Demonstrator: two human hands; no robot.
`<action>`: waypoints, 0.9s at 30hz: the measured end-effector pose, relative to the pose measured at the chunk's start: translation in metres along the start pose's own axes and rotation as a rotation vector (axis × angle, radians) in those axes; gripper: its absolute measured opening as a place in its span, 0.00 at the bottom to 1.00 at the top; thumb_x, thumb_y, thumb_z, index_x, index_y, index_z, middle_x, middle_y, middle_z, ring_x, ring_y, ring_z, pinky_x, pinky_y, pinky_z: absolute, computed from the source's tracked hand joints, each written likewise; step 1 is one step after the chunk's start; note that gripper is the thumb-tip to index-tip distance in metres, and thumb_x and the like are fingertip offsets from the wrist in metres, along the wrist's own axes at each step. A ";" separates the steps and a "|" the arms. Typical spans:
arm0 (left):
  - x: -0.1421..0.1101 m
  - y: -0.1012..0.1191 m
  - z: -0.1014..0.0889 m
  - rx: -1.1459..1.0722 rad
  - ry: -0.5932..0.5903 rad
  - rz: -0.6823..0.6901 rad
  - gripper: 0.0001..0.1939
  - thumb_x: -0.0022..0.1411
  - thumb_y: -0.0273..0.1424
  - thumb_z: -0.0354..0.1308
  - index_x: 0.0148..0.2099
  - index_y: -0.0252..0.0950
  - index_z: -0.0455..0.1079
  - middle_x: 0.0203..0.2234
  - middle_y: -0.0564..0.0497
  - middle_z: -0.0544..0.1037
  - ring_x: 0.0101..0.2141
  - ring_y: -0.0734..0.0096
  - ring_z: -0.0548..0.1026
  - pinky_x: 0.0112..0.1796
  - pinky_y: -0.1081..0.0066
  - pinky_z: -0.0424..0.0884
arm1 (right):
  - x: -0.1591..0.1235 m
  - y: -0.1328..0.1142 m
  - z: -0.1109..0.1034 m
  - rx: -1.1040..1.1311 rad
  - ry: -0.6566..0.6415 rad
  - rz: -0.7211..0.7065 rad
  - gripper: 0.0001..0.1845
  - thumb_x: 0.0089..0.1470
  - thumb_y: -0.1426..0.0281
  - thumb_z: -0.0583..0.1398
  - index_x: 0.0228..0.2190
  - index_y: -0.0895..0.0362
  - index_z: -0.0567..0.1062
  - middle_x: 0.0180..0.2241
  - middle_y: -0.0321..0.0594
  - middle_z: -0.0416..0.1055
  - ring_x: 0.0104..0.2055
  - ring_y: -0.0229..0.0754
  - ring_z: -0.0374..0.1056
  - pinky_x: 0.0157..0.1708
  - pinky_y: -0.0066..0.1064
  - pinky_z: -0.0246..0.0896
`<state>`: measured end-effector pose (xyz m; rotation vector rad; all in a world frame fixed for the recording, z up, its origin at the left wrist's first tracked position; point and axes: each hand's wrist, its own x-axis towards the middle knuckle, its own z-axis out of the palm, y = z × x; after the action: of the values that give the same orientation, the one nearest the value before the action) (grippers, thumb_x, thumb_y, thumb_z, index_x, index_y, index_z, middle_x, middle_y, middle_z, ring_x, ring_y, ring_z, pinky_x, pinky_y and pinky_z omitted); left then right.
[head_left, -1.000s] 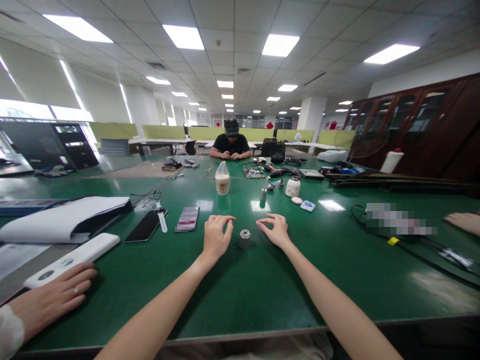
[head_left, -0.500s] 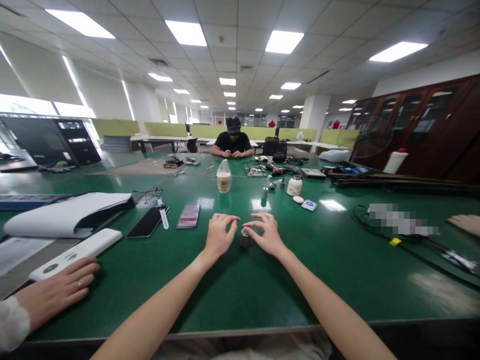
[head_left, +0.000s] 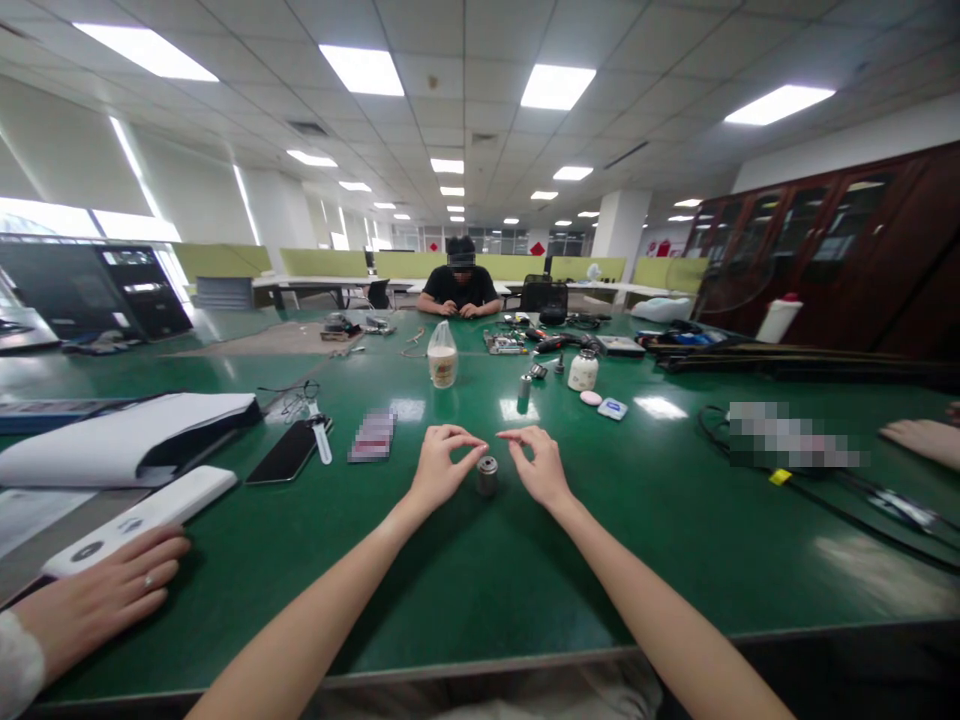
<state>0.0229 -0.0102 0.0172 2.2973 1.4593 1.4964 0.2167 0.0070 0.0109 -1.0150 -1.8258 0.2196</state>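
Cylinder (head_left: pixel 487 479) upright on the green worktop (head_left: pixel 555 590), between left hand (head_left: pixel 440 470) and right hand (head_left: pixel 541 470)! The left's thumb and fingertips sit nearly together by its top, pinching anything or not, can't tell; the right's stand parted, near it.

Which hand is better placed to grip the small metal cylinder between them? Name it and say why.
Left, probably: the left hand has its thumb tip close to the top of the metal cylinder, though contact is unclear. The right hand stands visibly farther off.
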 end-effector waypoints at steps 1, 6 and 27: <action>0.003 -0.004 -0.004 0.026 0.038 -0.011 0.10 0.59 0.40 0.59 0.37 0.43 0.78 0.34 0.51 0.76 0.41 0.65 0.69 0.44 0.64 0.64 | 0.000 0.000 0.000 0.021 -0.002 0.007 0.14 0.56 0.72 0.54 0.38 0.50 0.78 0.35 0.37 0.73 0.36 0.40 0.65 0.42 0.34 0.58; 0.003 -0.044 -0.019 0.256 0.059 -0.138 0.11 0.57 0.42 0.59 0.36 0.45 0.79 0.31 0.49 0.76 0.36 0.62 0.68 0.40 0.63 0.64 | 0.000 0.001 0.000 0.084 0.006 0.028 0.17 0.53 0.75 0.52 0.38 0.52 0.78 0.30 0.37 0.69 0.30 0.37 0.63 0.36 0.30 0.60; -0.006 0.015 0.001 0.095 -0.064 0.015 0.07 0.58 0.38 0.60 0.36 0.46 0.79 0.32 0.51 0.76 0.40 0.63 0.67 0.43 0.62 0.63 | -0.001 0.003 0.000 0.079 -0.017 0.036 0.18 0.53 0.75 0.50 0.37 0.52 0.79 0.30 0.37 0.67 0.29 0.38 0.63 0.32 0.30 0.59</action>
<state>0.0331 -0.0225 0.0203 2.3909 1.5322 1.3713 0.2185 0.0080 0.0088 -0.9945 -1.8008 0.3206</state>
